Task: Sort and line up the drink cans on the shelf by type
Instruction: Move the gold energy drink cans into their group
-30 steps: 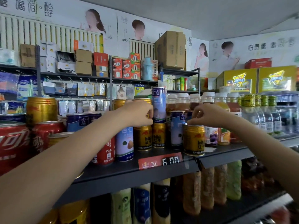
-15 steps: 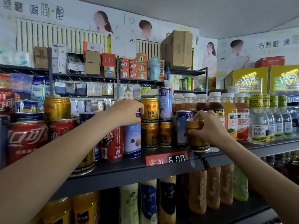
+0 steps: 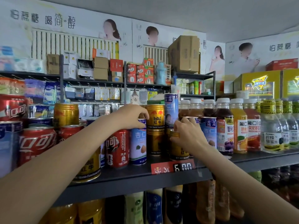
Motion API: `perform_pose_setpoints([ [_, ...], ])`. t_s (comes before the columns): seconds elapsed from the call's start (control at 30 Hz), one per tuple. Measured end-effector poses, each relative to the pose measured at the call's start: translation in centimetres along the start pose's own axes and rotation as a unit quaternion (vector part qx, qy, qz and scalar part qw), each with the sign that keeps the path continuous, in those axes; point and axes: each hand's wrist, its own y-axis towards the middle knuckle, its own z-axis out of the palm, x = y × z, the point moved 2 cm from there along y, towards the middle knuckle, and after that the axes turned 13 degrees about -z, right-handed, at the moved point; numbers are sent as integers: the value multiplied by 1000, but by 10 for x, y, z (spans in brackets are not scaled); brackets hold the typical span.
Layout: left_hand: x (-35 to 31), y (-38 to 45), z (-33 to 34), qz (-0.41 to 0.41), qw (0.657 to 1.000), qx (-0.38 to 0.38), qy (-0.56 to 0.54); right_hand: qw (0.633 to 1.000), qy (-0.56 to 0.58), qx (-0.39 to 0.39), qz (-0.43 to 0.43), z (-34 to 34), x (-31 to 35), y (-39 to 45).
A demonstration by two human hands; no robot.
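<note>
On the dark shelf (image 3: 137,177) stand red cola cans (image 3: 117,147), blue almond-drink cans (image 3: 139,146) and gold Red Bull cans (image 3: 155,141), some stacked two high. My left hand (image 3: 131,118) grips the top of the front blue almond-drink can. My right hand (image 3: 188,135) holds a gold Red Bull can (image 3: 177,151) by its upper rim, standing at the shelf's front beside the stacked gold cans. Another blue can (image 3: 208,131) stands just right of that hand.
Juice and water bottles (image 3: 239,126) fill the shelf to the right. A red price tag (image 3: 173,167) reading 6.00 sits on the shelf edge. More bottles stand on the shelf below (image 3: 153,207). Boxes and packets line the far shelves (image 3: 100,68).
My right hand slid the gold can leftward to the stacked gold cans. My left hand moved from the upper gold can down onto the blue almond can's top.
</note>
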Motion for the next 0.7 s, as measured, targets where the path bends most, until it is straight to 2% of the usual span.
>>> perform_pose_setpoints([
  [0.07,4,2,0,-6,999,17,-37,1000,-6,-16,-6,-14,1,8],
  [0.2,13,-2,-3,-22,993,22,-118,990,110,-82,-39,-33,9,30],
  [0.3,28,-13,-11,-35,992,-8,-120,965,246,-47,-82,-31,26,39],
  [0.4,44,-28,-22,-57,993,-8,-103,936,333,-19,-110,-25,46,43],
  [0.47,54,-37,-29,-72,994,-1,-87,927,354,-8,-122,-20,57,48],
  [0.6,67,-51,-35,-79,995,13,-67,934,341,2,-105,-5,68,59],
  [0.7,71,-60,-39,-85,994,-6,-71,937,337,18,-89,5,69,62],
])
